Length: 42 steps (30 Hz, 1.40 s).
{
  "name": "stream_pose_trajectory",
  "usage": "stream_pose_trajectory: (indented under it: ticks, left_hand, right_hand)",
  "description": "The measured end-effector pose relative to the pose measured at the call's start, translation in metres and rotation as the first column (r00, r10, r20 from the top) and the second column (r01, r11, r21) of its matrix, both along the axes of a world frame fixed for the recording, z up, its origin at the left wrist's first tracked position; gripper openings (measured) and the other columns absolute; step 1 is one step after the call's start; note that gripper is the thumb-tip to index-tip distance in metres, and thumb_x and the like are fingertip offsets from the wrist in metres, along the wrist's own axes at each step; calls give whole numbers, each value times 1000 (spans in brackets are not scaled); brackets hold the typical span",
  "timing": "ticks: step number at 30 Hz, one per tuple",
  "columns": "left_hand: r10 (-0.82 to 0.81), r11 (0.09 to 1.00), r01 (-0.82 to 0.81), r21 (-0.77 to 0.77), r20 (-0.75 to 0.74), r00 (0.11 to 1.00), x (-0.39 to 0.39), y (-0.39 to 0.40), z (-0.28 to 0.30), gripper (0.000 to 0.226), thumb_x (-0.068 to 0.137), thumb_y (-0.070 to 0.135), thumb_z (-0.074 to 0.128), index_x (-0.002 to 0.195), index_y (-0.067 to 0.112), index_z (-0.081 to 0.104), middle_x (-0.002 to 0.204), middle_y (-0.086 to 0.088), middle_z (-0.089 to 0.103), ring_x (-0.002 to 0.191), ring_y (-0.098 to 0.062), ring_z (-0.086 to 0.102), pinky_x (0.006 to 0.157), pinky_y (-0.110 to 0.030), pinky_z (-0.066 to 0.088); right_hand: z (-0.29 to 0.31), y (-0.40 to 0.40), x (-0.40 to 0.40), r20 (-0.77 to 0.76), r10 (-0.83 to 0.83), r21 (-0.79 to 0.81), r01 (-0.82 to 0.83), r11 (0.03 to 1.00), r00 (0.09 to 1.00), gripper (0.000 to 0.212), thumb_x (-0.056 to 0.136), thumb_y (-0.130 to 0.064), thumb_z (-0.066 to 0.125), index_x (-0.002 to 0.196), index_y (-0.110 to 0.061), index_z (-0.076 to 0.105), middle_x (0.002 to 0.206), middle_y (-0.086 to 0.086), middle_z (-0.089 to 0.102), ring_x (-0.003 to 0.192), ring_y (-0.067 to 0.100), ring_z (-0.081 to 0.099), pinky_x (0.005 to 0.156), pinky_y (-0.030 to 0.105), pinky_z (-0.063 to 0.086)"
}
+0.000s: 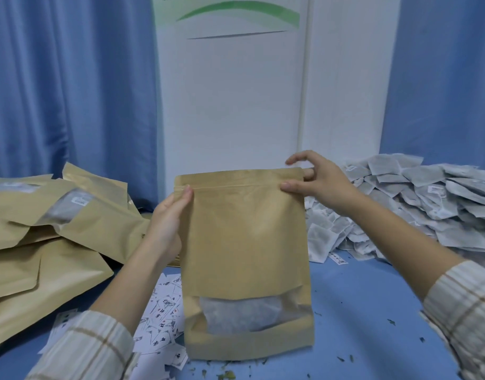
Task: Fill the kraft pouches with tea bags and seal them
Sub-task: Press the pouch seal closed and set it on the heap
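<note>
The upright pouch (246, 242) was pinched at its zip line by the left hand (168, 220) at nine o'clock and the right hand (318, 185) at two o'clock.

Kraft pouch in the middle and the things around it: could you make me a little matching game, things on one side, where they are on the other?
Things:
1. upright kraft pouch
2. tea bag heap
3. pouch pile
4. small printed cards

Places:
A. far right of the table
B. left of the table
C. held at its top by both hands
D. flat on the table, near the upright pouch's foot

Pairs: 1-C, 2-A, 3-B, 4-D
</note>
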<state>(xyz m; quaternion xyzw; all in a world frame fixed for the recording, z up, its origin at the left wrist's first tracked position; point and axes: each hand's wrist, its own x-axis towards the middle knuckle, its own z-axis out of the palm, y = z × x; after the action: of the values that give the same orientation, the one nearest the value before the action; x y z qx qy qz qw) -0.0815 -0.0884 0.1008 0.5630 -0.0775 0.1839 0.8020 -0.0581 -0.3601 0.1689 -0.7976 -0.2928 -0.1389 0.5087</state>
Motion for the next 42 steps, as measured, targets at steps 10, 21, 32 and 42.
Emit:
stream_pose_trajectory:
  ticks: [10, 21, 32, 42]
  left_hand:
    - [364, 931, -365, 18, 42, 930, 4, -18, 1, 22, 89, 16, 64, 67, 13, 65, 67, 5, 66, 66, -7, 58, 65, -19, 47]
    - [422, 860, -481, 170, 293, 858, -14, -62, 5, 53, 88, 35, 63, 60, -2, 38, 56, 1, 28, 59, -13, 25, 54, -30, 19]
    - [500, 852, -520, 57, 204, 842, -14, -61, 10, 41, 88, 20, 62, 60, 1, 41, 54, 4, 28, 59, -15, 24, 58, -31, 20]
    - [463, 886, -459, -65, 178, 869, -18, -47, 12, 30, 87, 17, 66, 58, 17, 60, 56, 10, 46, 59, -7, 39, 58, -21, 34]
  right_hand:
    - [-10, 12, 10, 45, -205, -45, 207, 977, 978, 34, 73, -26, 79, 100, -36, 62, 94, 11, 70, 91, 20, 65, 82, 26, 50]
    - [4, 126, -11, 827, -467, 108, 727, 679, 313, 52, 79, -34, 70, 40, -11, 45, 31, 8, 42, 28, 26, 41, 42, 20, 22]
    - [0, 118, 8, 837, -324, -105, 712, 694, 440, 58, 89, -48, 53, 43, -15, 44, 42, 11, 50, 46, 29, 53, 49, 24, 24]
    - [5, 68, 17, 759, -394, -169, 741, 649, 518, 64, 98, -50, 32, 45, -15, 23, 44, 1, 32, 57, 28, 48, 56, 31, 27]
